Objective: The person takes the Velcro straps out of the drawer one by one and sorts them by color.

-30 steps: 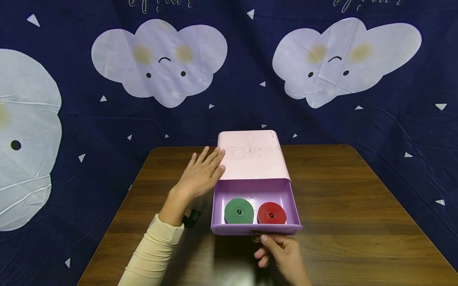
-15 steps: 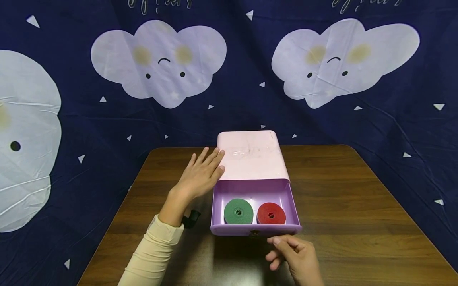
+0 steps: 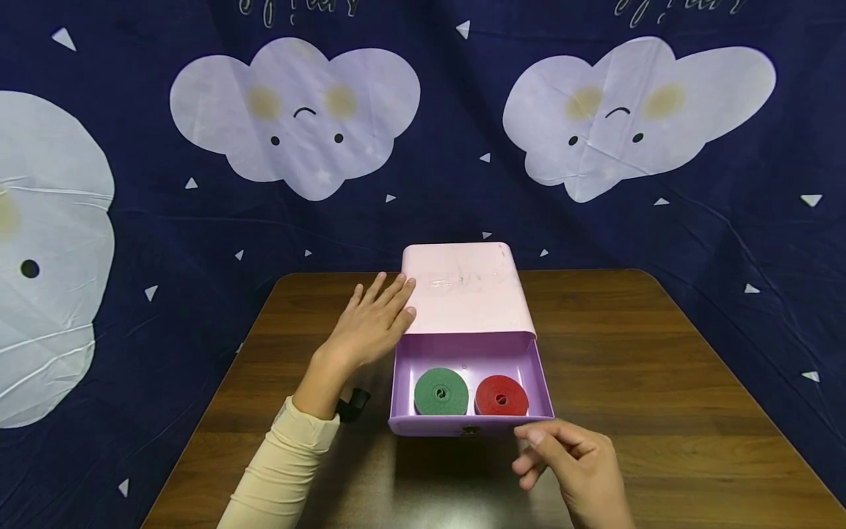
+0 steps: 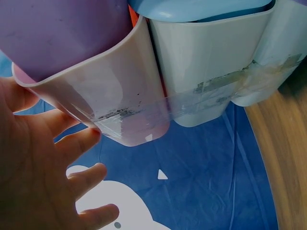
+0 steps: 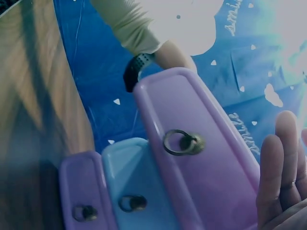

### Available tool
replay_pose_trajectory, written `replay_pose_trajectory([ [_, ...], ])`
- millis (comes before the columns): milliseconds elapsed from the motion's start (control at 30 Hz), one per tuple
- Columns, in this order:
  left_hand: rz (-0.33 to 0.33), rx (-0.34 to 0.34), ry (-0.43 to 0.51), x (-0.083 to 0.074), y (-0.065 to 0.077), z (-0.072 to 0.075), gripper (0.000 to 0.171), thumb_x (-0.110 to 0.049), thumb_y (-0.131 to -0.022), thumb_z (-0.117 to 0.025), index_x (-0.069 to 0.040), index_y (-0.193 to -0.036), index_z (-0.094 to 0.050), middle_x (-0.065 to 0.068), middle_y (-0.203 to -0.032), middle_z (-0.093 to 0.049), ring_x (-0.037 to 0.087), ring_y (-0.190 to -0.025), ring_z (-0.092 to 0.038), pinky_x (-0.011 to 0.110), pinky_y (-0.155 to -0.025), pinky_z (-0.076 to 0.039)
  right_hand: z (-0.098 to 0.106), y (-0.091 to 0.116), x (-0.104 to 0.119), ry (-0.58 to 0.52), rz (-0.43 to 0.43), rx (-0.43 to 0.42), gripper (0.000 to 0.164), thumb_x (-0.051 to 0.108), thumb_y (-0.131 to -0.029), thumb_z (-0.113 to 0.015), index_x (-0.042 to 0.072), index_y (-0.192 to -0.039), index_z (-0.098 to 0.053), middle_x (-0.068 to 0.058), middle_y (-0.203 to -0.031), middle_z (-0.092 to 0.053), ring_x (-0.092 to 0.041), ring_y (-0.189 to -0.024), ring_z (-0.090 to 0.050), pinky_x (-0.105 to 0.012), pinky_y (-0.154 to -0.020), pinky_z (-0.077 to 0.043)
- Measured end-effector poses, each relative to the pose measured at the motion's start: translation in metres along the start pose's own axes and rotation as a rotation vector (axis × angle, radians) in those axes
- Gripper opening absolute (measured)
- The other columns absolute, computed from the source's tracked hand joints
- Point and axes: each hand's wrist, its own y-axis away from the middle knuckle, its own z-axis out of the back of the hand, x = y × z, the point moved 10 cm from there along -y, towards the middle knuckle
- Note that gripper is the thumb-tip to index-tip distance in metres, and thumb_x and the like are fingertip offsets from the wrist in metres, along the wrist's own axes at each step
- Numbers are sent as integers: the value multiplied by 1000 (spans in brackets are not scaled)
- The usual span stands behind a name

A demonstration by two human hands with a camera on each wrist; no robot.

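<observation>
A purple drawer (image 3: 429,426) is pulled out of the top of a pink-topped drawer unit (image 3: 465,305). Inside it lie a green coiled roll (image 3: 429,383) and a red coiled roll (image 3: 485,393), side by side. My left hand (image 3: 366,327) rests its spread, straight fingers against the unit's left side; the left wrist view shows the fingertips along the pale pink casing (image 4: 127,96). At the drawer's front right corner is my right hand (image 3: 578,463), thumb and forefinger close together with nothing between them. The drawer's brass ring pull (image 5: 178,142) hangs free of the fingers.
Below the purple front, the right wrist view shows a blue drawer (image 5: 136,175) and another purple drawer (image 5: 81,184), both with ring pulls. Clear tape (image 4: 177,105) runs across the casings. The unit stands on a wooden table (image 3: 661,382) before a dark blue cloud-print cloth (image 3: 456,198).
My right hand has let go of the ring pull and moved right along the drawer front to its right corner. The left hand and the open drawer have stayed in place.
</observation>
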Motion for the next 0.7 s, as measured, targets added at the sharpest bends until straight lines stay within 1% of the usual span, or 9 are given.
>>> replay_pose_trajectory([
  [67,1,0,0,1,0,0,55,-48,-101,-18,-28,-152,-13,-5,-160,-13,24,-149,-2,53,-119,-2,1,-3,5,3,14,4,25,-13,-92,-44,-7,-96,-68,1,-67,-71,-16,-48,-64,-34,-49,-54],
  [167,-1,-1,-5,1,0,0,55,-48,-101,-18,-28,-152,-13,-5,-160,-13,24,-149,-2,54,-119,-3,4,-9,12,85,-1,-1,19,-9,-93,-46,-15,-96,-64,3,-66,-70,-16,-49,-64,-34,-50,-54],
  [267,-5,-3,-7,1,0,0,55,-48,-101,-18,-28,-152,-14,-5,-160,-13,24,-149,-2,54,-119,-3,8,-15,20,173,-18,-13,17,-5,-93,-49,-17,-95,-62,5,-64,-70,-18,-49,-64,-32,-55,-55],
  [333,-7,-5,-6,1,0,0,55,-48,-101,-18,-28,-152,-14,-5,-160,-14,24,-149,-2,54,-119,-3,11,-19,27,217,-19,-21,17,-3,-93,-52,-16,-95,-62,5,-65,-70,-19,-50,-65,-31,-57,-55],
  [433,-10,-9,-4,1,0,0,55,-48,-101,-19,-27,-152,-15,-4,-160,-14,25,-149,-3,54,-119,-4,13,-27,36,250,16,-17,15,-3,-92,-54,-14,-96,-63,2,-68,-70,-20,-54,-66,-30,-59,-56],
  [500,-13,-11,-3,0,0,1,55,-47,-101,-19,-27,-152,-15,-4,-160,-15,25,-149,-3,55,-119,-4,15,-31,41,288,42,-11,13,-3,-91,-55,-11,-97,-65,2,-70,-71,-19,-57,-67,-28,-60,-56],
  [600,-17,-17,-5,0,1,1,55,-47,-102,-19,-26,-152,-16,-3,-159,-16,25,-149,-4,55,-119,-5,15,-38,46,346,78,17,13,-4,-89,-57,-5,-99,-66,1,-74,-72,-16,-62,-69,-27,-60,-55],
  [700,-19,-20,-1,0,1,1,54,-46,-102,-19,-26,-152,-16,-3,-159,-16,26,-149,-4,55,-119,-4,15,-43,47,386,90,52,15,-4,-87,-60,-1,-101,-67,0,-79,-73,-14,-67,-70,-26,-60,-55],
])
